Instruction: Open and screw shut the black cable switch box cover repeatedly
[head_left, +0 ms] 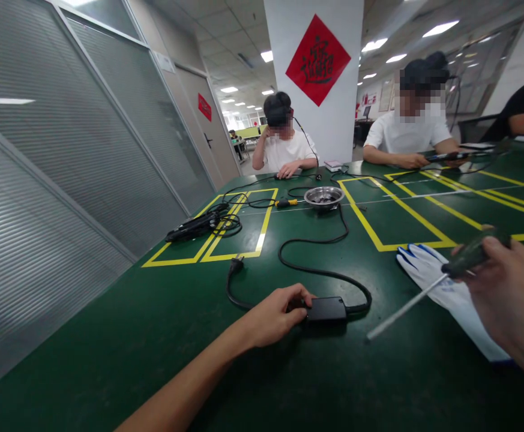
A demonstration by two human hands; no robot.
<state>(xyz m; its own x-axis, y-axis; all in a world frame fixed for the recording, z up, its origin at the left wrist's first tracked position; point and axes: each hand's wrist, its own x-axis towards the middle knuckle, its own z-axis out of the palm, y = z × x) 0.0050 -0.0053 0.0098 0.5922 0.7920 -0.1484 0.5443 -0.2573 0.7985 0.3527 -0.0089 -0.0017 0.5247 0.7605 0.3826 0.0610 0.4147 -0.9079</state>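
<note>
My left hand [284, 312] grips the left end of a small black box [327, 309], like a power adapter, between thumb and fingers. A black cable [316, 271] leaves the box's right end and curls back toward a metal bowl. Beyond my left hand lies a two-pin plug [237, 264] on its own short cord. My right hand [500, 282] is closed round the green handle of a screwdriver [473, 258]. Its shaft slants down to the left, with the tip apart from the box. Under the screwdriver lies a white glove [451, 294] with blue edging.
The steel bowl [323, 197] holds small dark pieces. Beside it lies a yellow-and-black screwdriver [286, 203]. A bundle of black cables [203, 223] rests at left on the green table [153, 336], which carries yellow tape rectangles. Two people in headsets sit across, another at far right.
</note>
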